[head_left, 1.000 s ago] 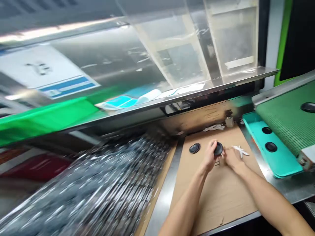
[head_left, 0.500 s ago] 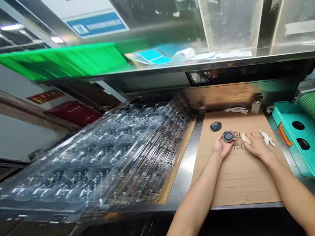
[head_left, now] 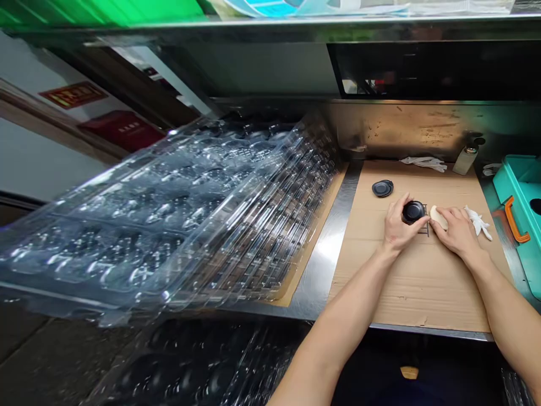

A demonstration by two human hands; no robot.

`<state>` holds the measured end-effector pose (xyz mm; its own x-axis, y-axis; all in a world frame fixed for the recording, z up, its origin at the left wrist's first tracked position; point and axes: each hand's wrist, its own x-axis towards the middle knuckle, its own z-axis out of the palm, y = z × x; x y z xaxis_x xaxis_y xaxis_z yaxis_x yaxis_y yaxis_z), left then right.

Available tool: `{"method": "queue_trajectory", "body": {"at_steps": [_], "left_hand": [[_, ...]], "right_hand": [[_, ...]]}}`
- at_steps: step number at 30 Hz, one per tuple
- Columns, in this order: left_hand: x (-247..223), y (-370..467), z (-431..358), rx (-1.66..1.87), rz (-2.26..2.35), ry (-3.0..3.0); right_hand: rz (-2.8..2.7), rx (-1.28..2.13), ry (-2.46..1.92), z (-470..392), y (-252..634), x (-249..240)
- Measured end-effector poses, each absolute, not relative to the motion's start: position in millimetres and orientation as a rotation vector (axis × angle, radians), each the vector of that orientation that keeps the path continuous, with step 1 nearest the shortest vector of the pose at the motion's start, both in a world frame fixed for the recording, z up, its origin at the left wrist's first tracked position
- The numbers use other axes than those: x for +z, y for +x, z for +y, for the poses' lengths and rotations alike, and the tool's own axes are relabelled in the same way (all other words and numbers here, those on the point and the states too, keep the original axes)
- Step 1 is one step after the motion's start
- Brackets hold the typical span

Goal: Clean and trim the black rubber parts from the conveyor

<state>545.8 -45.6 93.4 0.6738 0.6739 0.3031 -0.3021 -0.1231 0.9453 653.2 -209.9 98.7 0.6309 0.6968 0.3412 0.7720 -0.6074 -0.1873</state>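
Between the thumb and fingers of my left hand is a round black part, its ringed face up. My right hand grips a pale cream pad just to the right of it, with the fingertips of both hands close together. Both hands are over the brown cardboard sheet. Farther back on the sheet, to the left, lies another black round part. A crumpled white glove rests to the right of my right hand.
Stacked clear plastic trays fill the left side. At the back are a small bottle and a white glove. A teal bin with an orange handle stands at the right. A metal shelf spans above.
The view has tilted downward. My left hand has turned from palm up to gripping the black part by its edge, and that part now shows a different face. My hands are closer together.
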Motion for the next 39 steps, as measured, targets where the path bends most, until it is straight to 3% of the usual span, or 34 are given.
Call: {"method": "queue_trajectory", "body": {"at_steps": [14, 20, 24, 30, 39], "left_hand": [[93, 541, -46, 0.891, 0.3, 1.643], [97, 548, -56, 0.611, 0.355, 0.987], [103, 549, -55, 0.265, 0.368, 0.527], [108, 545, -54, 0.203, 0.345, 0.431], [99, 545, -49, 0.156, 0.38, 0.524]], "right_hand": [[-1.214, -0.292, -2.426, -211, 660, 98], [-0.815, -0.038, -2.098, -192, 633, 100], [-1.016, -0.108, -1.972, -174, 594, 97], [-0.985, -0.347, -2.223, -164, 587, 101], [-1.089, -0.276, -2.275, -166, 584, 98]]}}
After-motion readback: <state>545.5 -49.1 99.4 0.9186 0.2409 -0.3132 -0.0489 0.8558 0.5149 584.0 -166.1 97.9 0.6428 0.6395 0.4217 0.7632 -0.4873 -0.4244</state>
